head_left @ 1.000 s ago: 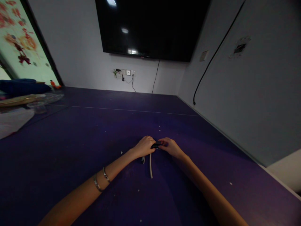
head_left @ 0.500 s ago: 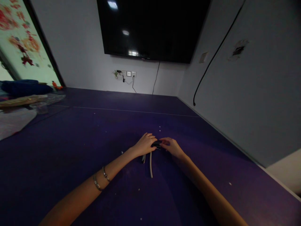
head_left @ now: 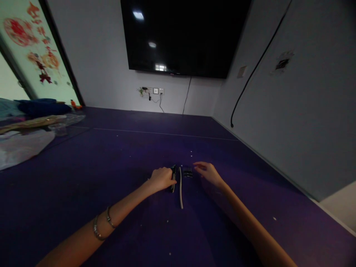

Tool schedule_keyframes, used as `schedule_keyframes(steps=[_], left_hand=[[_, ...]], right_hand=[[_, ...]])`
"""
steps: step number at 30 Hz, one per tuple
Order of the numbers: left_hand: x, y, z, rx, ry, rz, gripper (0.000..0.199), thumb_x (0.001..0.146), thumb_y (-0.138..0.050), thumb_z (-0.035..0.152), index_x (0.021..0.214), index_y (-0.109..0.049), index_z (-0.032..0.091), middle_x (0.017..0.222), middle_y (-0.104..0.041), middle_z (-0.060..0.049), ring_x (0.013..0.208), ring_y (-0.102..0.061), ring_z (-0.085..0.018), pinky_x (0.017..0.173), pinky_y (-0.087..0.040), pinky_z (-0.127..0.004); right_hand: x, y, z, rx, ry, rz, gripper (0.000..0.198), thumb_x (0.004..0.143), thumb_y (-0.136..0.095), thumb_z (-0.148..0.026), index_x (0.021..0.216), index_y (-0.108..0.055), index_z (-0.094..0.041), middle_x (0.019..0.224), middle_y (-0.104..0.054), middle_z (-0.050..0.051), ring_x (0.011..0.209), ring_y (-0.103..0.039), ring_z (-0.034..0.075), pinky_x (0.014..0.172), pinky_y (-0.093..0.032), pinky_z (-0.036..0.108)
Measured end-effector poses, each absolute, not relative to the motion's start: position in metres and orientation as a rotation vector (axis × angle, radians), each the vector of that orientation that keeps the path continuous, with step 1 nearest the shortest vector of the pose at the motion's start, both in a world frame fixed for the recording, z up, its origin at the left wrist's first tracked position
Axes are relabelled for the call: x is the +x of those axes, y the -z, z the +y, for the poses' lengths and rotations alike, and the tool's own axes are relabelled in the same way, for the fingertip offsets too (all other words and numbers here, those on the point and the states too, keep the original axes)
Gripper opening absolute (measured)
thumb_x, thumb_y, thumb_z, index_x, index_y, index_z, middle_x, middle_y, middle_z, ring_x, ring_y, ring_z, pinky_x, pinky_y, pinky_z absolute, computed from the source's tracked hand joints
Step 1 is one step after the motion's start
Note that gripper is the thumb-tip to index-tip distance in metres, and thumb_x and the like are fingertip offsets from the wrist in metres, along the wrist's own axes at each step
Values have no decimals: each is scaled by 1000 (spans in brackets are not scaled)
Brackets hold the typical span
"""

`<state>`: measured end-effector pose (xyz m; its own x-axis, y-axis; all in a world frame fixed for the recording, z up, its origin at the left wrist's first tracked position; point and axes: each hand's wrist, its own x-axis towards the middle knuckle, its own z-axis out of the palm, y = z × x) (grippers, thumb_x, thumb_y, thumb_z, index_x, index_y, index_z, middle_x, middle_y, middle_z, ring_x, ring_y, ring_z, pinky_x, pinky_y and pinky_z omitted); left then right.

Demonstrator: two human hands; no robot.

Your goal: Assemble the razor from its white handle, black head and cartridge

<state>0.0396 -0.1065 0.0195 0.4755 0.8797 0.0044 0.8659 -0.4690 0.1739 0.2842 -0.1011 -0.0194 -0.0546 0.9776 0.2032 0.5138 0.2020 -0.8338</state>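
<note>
My left hand (head_left: 161, 179) is closed around a slim dark object (head_left: 174, 178) with a pale, shiny edge; its kind is partly hidden by my fingers. Just right of it, a pale cord-like strip (head_left: 181, 189) lies lengthwise on the purple surface (head_left: 133, 230). Beside the strip's far end sits a small flat black piece (head_left: 188, 172) with a few light lines on it, too small to name. My right hand (head_left: 208, 172) hovers to the right of the black piece, fingers apart and holding nothing.
A large black television (head_left: 183, 37) hangs on the far wall above several sockets (head_left: 155, 91). A black cable (head_left: 256, 66) runs down the right wall. Cloths (head_left: 44, 107) and a pale plastic sheet (head_left: 25, 146) lie at the left. Tiny white scraps dot the purple surface.
My left hand has moved left and nearer, off the black piece, now gripping the slim dark object. My right hand has drawn slightly right, letting go of the black piece, which lies uncovered.
</note>
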Motion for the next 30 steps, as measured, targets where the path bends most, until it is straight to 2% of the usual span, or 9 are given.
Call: schedule_keyframes(steps=[4,11,21,25,30], left_hand=[[41,-8,-111,2530,-100,1565,34,71,-59,51,66,-64,17,71,-67,-8,67,-64,-24,59,-47,-33],[48,2,-113,2512,-37,1604,32,77,-50,46,71,-66,18,75,-67,-8,75,-65,-23,66,-48,-33],[49,-2,-116,2436,-72,1657,31,77,-47,41,73,-67,18,77,-68,-8,77,-65,-24,66,-48,-34],[48,-11,-116,2389,-151,1685,30,78,-47,40,74,-68,19,77,-68,-7,76,-65,-22,66,-47,-33],[51,-27,-129,2438,-286,1709,32,82,-44,41,81,-68,20,79,-69,-6,79,-64,-22,69,-46,-31]], right_hand=[[280,19,-102,-1423,-762,-1724,29,75,-52,-25,98,-65,-13,79,-66,6,64,-58,13,45,-43,20],[275,14,-106,-1440,-801,-1728,29,73,-50,-24,96,-65,-13,76,-66,6,61,-58,13,46,-42,20],[268,12,-108,-1375,-789,-1666,28,73,-52,-25,96,-65,-15,77,-65,4,64,-58,13,47,-44,21],[252,11,-112,-1290,-915,-1565,29,71,-59,-28,97,-63,-16,76,-63,3,65,-58,13,47,-47,22],[222,2,-124,-1110,-1267,-1175,49,65,-70,-31,108,-53,-18,85,-63,4,72,-62,15,59,-53,28]])
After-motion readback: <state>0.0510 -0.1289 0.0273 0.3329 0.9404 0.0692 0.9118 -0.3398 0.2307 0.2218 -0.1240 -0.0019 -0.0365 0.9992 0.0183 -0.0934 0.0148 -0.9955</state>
